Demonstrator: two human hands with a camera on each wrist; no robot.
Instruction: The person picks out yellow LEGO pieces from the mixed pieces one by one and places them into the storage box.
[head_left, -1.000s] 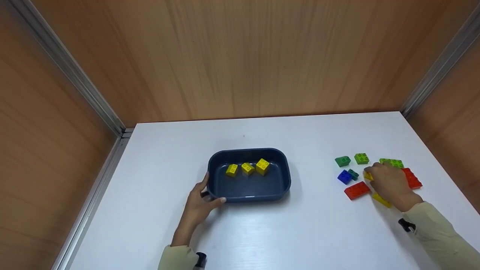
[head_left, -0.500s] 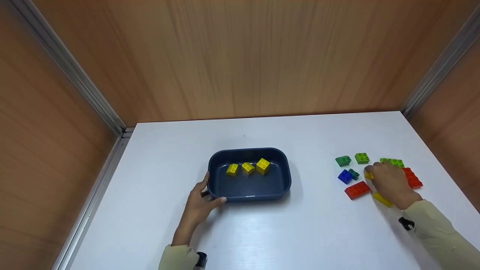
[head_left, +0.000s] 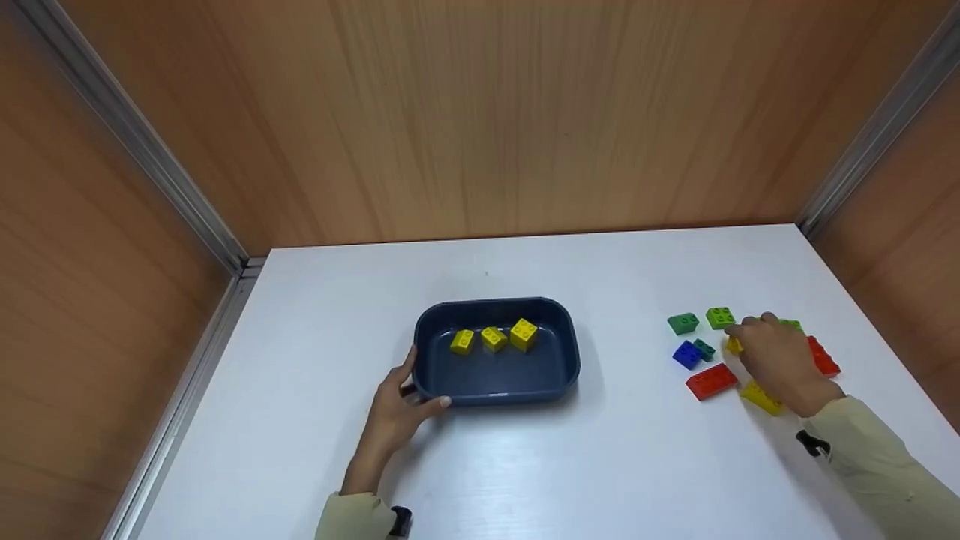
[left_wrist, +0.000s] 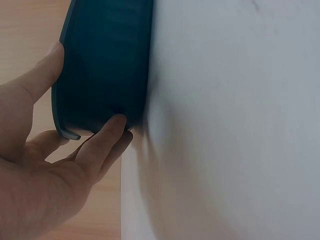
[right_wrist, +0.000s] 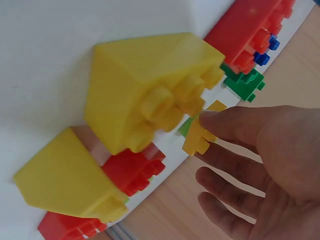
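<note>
My left hand (head_left: 396,412) grips the left end of a dark blue dish (head_left: 495,379), thumb along its near side and fingers by its handle. In the left wrist view, the fingers (left_wrist: 102,145) bend against the dish's end wall (left_wrist: 107,65). Three yellow bricks (head_left: 493,338) lie inside the dish. Over the brick group at right, my right hand (head_left: 776,364) pinches a small yellow brick (right_wrist: 200,134) between thumb and index finger; the other fingers are loosely bent. A larger yellow brick (head_left: 760,397) lies by that wrist, partly covered.
Left of the right hand lie a red brick (head_left: 711,382), a blue brick (head_left: 687,355) and green bricks (head_left: 683,323). Another red brick (head_left: 823,357) sits to its right, partly hidden. Wooden panels (head_left: 480,120) stand behind and beside the white table (head_left: 585,465).
My right hand has shifted slightly, its outer fingers rising and covering more of the light green brick behind. The pinched yellow brick shows a little more. The left hand and dish stay put.
</note>
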